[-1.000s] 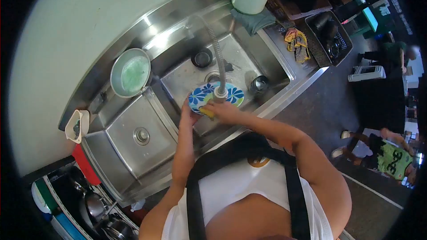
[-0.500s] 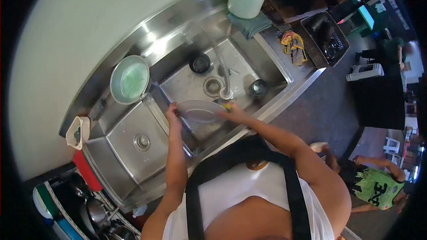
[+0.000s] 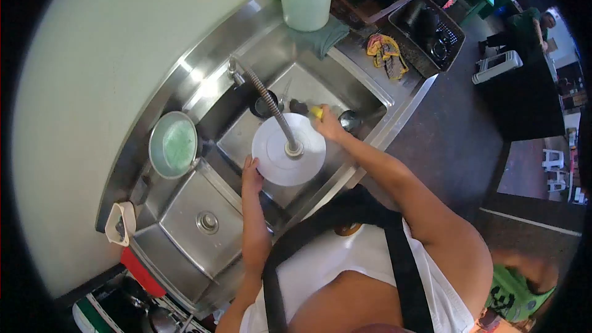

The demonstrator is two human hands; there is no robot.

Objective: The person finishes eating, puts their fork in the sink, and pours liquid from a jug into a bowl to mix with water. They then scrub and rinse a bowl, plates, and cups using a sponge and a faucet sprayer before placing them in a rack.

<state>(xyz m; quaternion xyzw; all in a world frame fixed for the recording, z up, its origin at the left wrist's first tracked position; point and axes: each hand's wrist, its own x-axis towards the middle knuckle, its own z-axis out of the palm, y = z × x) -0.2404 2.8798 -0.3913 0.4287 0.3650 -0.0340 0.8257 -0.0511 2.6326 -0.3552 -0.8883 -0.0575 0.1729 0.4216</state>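
My left hand (image 3: 251, 176) grips the left edge of a white plate (image 3: 269, 151) held over the right sink basin (image 3: 231, 142). The plate's face is turned up under the spray head (image 3: 294, 148) of a coiled-spring faucet (image 3: 266, 95). To the plate's right, my right hand (image 3: 329, 126) is closed on a yellow sponge (image 3: 317, 112), apart from the rim. Past the plate, a dark round bowl (image 3: 259, 108) and a small dark item (image 3: 298, 106) I cannot identify lie in the basin. A shiny metal cup (image 3: 349, 121) is beside my right hand.
A basin of greenish suds (image 3: 177, 145) stands behind the left sink basin (image 3: 185, 209). A white holder (image 3: 120, 223) sits at the left corner. Back right are a large jug (image 3: 306, 0), a patterned cloth (image 3: 387, 55) and a dark crate (image 3: 453, 34). Two people are at the right.
The plate has turned from tilted to face-up beneath the spray head. My right hand with the sponge has moved off its edge toward the back. The camera view has shifted.
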